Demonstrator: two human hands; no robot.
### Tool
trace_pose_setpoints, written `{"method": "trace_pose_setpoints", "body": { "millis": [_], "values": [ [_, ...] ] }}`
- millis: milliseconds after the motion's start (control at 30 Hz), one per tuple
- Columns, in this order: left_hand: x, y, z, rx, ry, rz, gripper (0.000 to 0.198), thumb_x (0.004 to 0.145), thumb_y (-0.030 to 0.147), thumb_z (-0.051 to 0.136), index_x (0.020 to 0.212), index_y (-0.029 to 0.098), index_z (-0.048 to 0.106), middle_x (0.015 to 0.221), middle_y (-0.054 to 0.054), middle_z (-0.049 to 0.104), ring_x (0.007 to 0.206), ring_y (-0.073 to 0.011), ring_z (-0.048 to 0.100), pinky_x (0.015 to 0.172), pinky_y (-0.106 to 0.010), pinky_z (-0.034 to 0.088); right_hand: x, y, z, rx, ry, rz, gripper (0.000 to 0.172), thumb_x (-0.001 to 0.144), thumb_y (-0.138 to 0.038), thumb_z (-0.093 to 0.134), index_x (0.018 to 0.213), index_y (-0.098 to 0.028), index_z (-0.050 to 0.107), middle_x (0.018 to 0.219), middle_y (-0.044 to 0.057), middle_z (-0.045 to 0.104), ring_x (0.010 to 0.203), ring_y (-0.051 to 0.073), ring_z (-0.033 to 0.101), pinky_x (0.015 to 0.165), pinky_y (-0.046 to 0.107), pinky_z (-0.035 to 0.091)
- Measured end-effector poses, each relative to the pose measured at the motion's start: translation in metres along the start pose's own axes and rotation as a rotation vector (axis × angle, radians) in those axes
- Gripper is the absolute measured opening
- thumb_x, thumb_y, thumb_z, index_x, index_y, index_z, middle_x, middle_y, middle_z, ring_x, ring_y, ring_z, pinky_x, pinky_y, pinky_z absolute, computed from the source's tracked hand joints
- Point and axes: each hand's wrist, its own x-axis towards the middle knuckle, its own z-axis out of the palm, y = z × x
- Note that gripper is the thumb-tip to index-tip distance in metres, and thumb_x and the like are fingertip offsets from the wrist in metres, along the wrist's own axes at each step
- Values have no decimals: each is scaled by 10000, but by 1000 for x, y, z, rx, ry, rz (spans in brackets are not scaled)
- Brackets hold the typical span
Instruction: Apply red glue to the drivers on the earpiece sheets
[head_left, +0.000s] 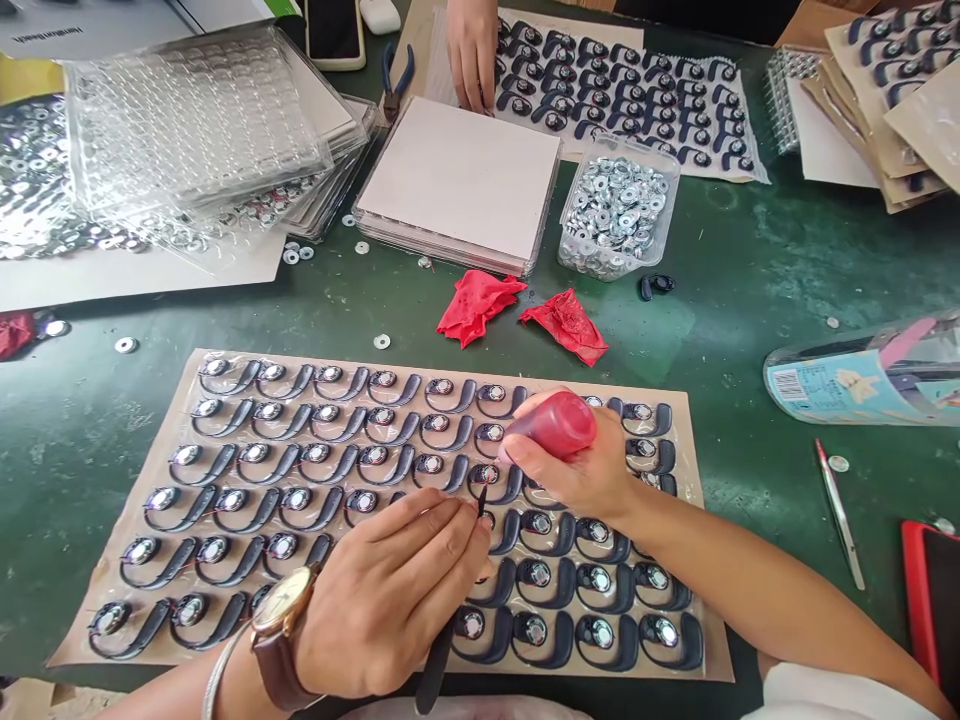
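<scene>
My left hand (397,590) is closed around black tweezers (433,670), their tip pointing up at one of the small round speaker parts. My right hand (577,480) grips a red squeeze bottle (559,425), its narrow end tilted down and left towards the same part. Both hands are over a brown card sheet (187,385) with clear film. Rows of dark curved ear-hook shells (544,580) lie on it, each with a round silver-centred part. My hands and forearms hide several shells in the middle and at the right.
A clear tub (619,215) of metal washers and a stack of trays (461,180) stand behind. Red cloth scraps (480,305) lie before them. Another person's hand (472,50) touches a second sheet of shells. On the right are a clear jar (862,375) and a pen-like tool (840,515).
</scene>
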Motion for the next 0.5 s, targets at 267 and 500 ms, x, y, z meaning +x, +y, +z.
{"method": "trace_pose_setpoints", "body": {
  "millis": [267,500],
  "values": [
    [1,-2,0,-37,-12,-23,337,945,107,366,1128,57,644,1084,-110,716,1015,-218,661,1029,-403,459,1,2,2,-38,23,-52,262,780,-421,716,714,-170,677,653,42,698,597,173,656,626,303,546],
    [18,-15,-14,-174,-49,-48,286,845,68,498,1092,93,642,1021,-94,732,887,-184,688,878,-346,555,0,-3,-5,-86,-45,64,325,831,-424,650,612,-184,647,592,35,659,574,158,621,615,290,532]
  ]
}}
